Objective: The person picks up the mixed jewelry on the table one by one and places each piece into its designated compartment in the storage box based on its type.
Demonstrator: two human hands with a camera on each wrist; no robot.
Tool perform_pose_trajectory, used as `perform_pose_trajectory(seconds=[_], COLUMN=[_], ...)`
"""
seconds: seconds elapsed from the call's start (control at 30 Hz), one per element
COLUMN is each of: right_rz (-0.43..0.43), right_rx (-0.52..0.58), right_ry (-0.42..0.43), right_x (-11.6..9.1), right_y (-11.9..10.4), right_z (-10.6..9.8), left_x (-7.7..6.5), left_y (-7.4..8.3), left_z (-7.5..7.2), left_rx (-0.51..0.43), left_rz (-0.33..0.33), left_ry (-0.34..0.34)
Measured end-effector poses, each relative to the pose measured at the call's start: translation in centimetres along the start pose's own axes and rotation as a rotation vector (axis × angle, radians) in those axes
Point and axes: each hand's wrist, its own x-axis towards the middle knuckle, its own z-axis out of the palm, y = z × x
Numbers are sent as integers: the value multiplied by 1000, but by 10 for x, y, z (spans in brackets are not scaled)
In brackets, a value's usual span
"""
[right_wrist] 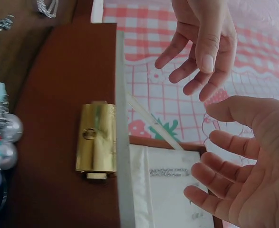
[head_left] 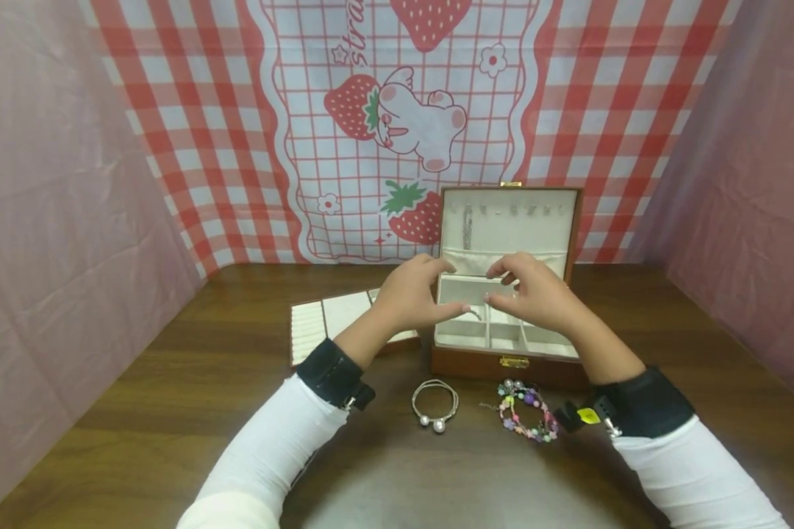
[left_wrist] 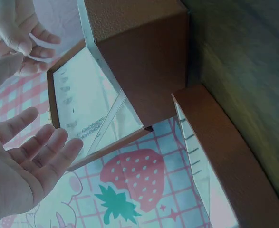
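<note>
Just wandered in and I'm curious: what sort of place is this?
Probably a small staged tabletop booth, not a real room: a wooden table walled by pink cloth and a strawberry backdrop, with an open jewellery box.

Both hands (head_left: 410, 294) (head_left: 529, 290) raised close together, fingers loosely spread, holding nothing

Two hands over the box — left hand (head_left: 410, 294), right hand (head_left: 536, 294). One brown jewellery box (head_left: 503, 364), lid raised; one brass clasp (head_left: 514, 361) at its front. One lift-out tray (head_left: 331, 327) beside it, lined with ring slots. Two bracelets on the table (head_left: 172, 382) — one silver bangle with pearls (head_left: 434, 405), one multicoloured beaded bracelet (head_left: 526, 411). One chain (head_left: 466, 226) hanging inside the lid. One strawberry-print backdrop (head_left: 397, 125).
</note>
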Motion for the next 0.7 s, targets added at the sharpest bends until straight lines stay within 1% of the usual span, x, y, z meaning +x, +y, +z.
perform_pose_trajectory(seconds=[0.13,0.33,0.4,0.5,0.6,0.7], right_rz=[-49,-124,-158,-215,-260,-296], right_rx=[-16,-14,-10,3,20,20], right_ry=[3,19,29,40,34,24], right_x=[-11,-26,-29,-32,-34,-36], right_y=[-3,-5,-7,-11,-17,-23], right_z=[3,8,9,12,15,18], left_x=[-15,-39,-47,-56,-63,-67], left_y=[-3,-11,-14,-18,-20,-21], left_z=[-4,-8,-9,-12,-16,-18], left_rx=[-8,-47,-52,-57,-61,-59], left_rz=[19,11,14,22,38,63], left_ry=[4,16,9,-38,-94,-123])
